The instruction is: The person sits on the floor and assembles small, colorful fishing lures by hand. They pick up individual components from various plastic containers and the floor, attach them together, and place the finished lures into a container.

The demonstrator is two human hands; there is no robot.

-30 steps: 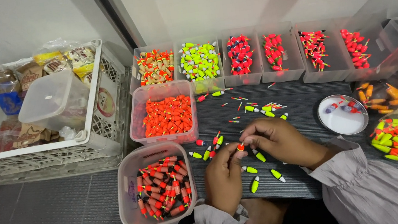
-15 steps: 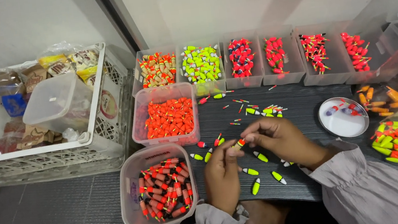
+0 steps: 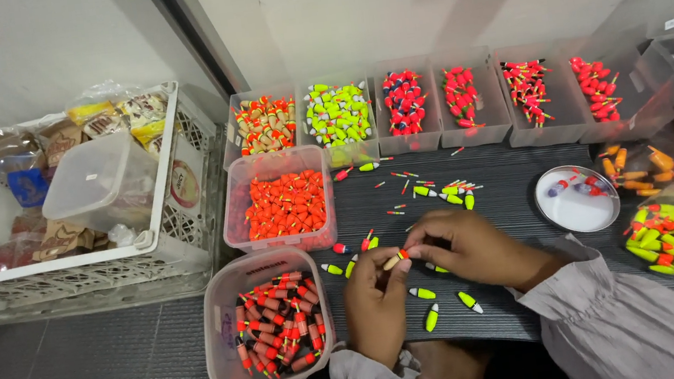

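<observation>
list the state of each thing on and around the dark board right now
small float: pinched between the fingers of both hands
left hand: gripping the float
right hand: gripping the float
red and black float tub: open, partly filled
orange float tub: open, nearly full
round white dish: holds a few pieces
clear lidded box: shut, in the white crate

Six trays (image 3: 411,139) in the back row, two tubs (image 3: 282,241), one white crate (image 3: 64,270), perhaps five loose yellow-green floats (image 3: 432,317).

bare hands, loose grey sleeves (image 3: 628,325), gathered cuffs
</observation>
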